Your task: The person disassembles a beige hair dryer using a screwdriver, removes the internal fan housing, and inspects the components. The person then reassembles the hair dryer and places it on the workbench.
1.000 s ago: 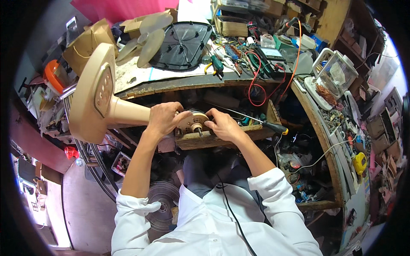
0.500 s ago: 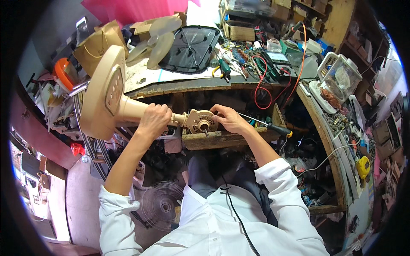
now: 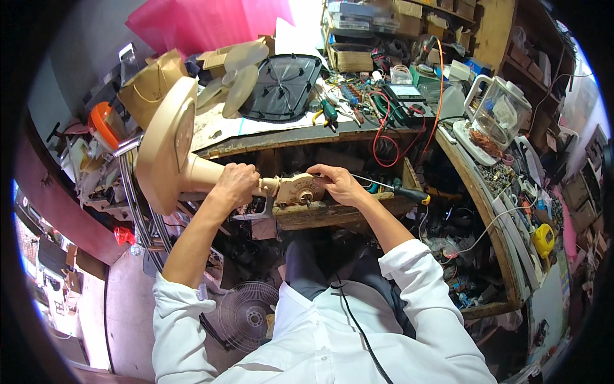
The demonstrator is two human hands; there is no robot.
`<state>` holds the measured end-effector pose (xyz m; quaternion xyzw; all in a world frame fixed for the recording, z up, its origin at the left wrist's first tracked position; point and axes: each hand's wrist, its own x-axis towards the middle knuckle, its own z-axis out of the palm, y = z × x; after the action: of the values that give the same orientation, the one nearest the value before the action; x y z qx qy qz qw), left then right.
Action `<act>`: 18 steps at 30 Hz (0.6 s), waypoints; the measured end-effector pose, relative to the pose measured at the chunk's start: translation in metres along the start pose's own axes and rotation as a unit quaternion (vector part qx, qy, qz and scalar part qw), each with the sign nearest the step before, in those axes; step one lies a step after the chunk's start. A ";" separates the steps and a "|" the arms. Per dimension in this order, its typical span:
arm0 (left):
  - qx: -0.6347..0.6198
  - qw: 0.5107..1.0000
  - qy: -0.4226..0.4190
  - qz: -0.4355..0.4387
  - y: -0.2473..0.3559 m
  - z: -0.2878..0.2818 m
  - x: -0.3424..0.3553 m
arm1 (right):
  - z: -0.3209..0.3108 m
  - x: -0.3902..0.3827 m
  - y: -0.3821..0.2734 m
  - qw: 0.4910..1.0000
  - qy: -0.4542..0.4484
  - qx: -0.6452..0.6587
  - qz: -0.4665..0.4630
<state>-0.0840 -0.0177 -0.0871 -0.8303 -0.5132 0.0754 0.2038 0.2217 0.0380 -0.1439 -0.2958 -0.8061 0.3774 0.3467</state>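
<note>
A beige electric fan body (image 3: 206,173) lies on its side, its broad base (image 3: 157,150) toward the left. My left hand (image 3: 236,184) is wrapped around its neck. Past that hand, at the fan's head end, sits the exposed motor (image 3: 299,190), a beige vented housing with a shaft at its middle. My right hand (image 3: 339,184) has its fingers closed on the right side of this housing; the thumb is partly hidden. Just behind my right hand, a screwdriver (image 3: 409,192) with a black and yellow handle rests over the open drawer, apart from the grip.
Under the motor is the wooden drawer front (image 3: 345,214). The bench behind holds translucent fan blades (image 3: 240,73), a black panel (image 3: 281,86), pliers (image 3: 328,114) and red test leads (image 3: 384,144). A fan grille (image 3: 249,313) is on the floor. A yellow tape measure (image 3: 543,240) lies right.
The fan has turned slightly in my hands, so the motor's face is angled more downward. The view has shifted a little. Both hands keep their hold.
</note>
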 end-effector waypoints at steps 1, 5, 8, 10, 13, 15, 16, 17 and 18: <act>0.002 1.000 -0.012 -0.002 0.002 -0.005 0.004 | -0.003 -0.001 0.001 1.000 0.004 -0.011 -0.011; -0.030 0.997 -0.065 -0.018 0.001 -0.026 0.011 | -0.014 0.004 0.001 0.999 0.007 -0.038 -0.030; -0.053 0.996 -0.069 -0.014 0.000 -0.036 0.016 | -0.018 0.009 0.005 1.000 0.002 -0.001 -0.021; -0.055 0.995 -0.083 -0.022 0.000 -0.039 0.017 | -0.018 0.011 0.006 0.999 0.006 0.045 -0.024; -0.053 0.994 -0.089 -0.017 -0.002 -0.050 0.019 | -0.018 0.016 -0.002 0.993 0.003 0.117 -0.013; -0.052 0.992 -0.119 -0.009 -0.007 -0.058 0.026 | -0.027 0.022 -0.010 0.986 -0.027 0.159 0.030; -0.050 0.990 -0.135 -0.009 -0.010 -0.063 0.025 | -0.029 0.027 -0.014 0.973 -0.050 0.224 0.015; -0.056 0.988 -0.141 -0.006 -0.010 -0.065 0.024 | -0.032 0.029 -0.018 0.965 -0.038 0.242 0.095; -0.063 0.987 -0.146 -0.003 -0.010 -0.068 0.022 | -0.035 0.026 -0.023 0.965 -0.019 0.249 0.082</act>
<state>-0.0589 -0.0119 -0.0198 -0.8198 -0.5440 0.1630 0.0739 0.2288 0.0587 -0.1002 -0.2587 -0.6661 0.5987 0.3619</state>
